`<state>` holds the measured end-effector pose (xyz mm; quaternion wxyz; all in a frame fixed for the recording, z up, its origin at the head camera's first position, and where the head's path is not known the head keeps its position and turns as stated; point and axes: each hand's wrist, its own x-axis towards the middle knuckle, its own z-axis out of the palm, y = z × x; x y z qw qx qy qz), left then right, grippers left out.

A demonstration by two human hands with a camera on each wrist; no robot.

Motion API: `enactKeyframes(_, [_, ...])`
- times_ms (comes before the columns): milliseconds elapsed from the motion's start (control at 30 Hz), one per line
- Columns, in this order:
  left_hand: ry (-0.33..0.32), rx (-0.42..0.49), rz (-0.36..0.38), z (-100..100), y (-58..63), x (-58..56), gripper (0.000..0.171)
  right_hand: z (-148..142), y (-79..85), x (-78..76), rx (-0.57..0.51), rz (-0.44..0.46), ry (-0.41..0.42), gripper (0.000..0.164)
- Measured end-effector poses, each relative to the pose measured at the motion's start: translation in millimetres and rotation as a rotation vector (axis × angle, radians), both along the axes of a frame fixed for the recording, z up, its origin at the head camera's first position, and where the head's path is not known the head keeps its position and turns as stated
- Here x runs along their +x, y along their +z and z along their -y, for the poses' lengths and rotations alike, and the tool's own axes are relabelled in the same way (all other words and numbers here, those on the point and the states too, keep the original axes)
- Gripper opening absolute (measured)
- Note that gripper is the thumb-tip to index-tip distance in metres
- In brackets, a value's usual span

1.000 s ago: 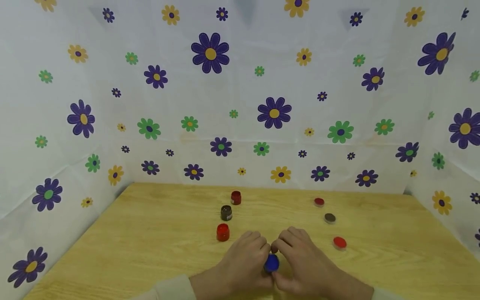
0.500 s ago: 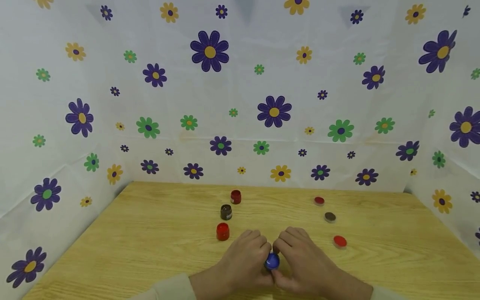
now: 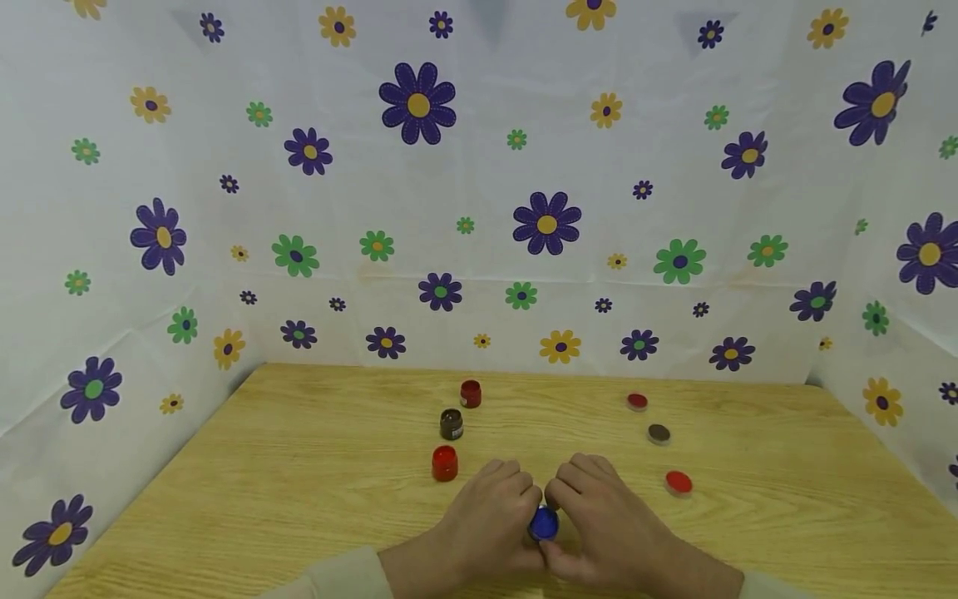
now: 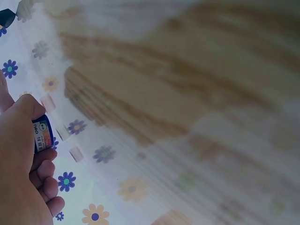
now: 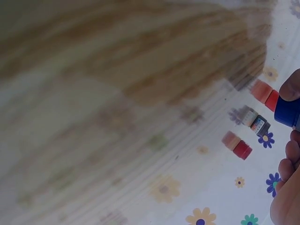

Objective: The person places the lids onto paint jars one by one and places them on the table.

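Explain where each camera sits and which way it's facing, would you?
Head: worn on the person's head, facing forward and down over the table to the flowered cloth; the left hand, right hand and pale sleeves show.
Left wrist: worn there, facing the left hand's work; that hand shows at the picture's left edge.
Right wrist: worn there, facing the right hand's work; that hand shows at the right edge, with the dark jar beyond.
Shared: both wrist views show the blue jar.

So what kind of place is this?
Maybe a little craft corner: there's a wood-patterned table, white flowery sheeting around its back and sides, and small jars of what looks like paint.
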<state>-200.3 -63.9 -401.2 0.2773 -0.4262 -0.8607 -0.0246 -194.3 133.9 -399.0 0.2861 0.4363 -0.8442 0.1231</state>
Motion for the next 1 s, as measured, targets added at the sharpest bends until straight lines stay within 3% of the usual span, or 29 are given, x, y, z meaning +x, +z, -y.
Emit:
enactKeyframes(267, [-0.008,-0.007,0.013,-0.5,-0.4,0.6,0.043,0.3,-0.4,0.4,0.021,0.038,-0.021,0.031])
enactKeyframes(600, [-0.024,-0.001,-0.027,-1.3,-3.2,-1.5,0.042,-1.2,1.2,1.2,0.057,0.101,-0.06,0.037])
enactKeyframes(833, [-0.008,-0.035,0.012,-0.8,-1.3,-1.1,0.038,-1.2,2.8,2.1,0.076,0.182,-0.09,0.045])
enactKeyframes(1000, [0.013,-0.045,0.034,-1.0,-0.7,0.2,0.036,-1.5,3.1,3.1,0.066,0.245,-0.118,0.035])
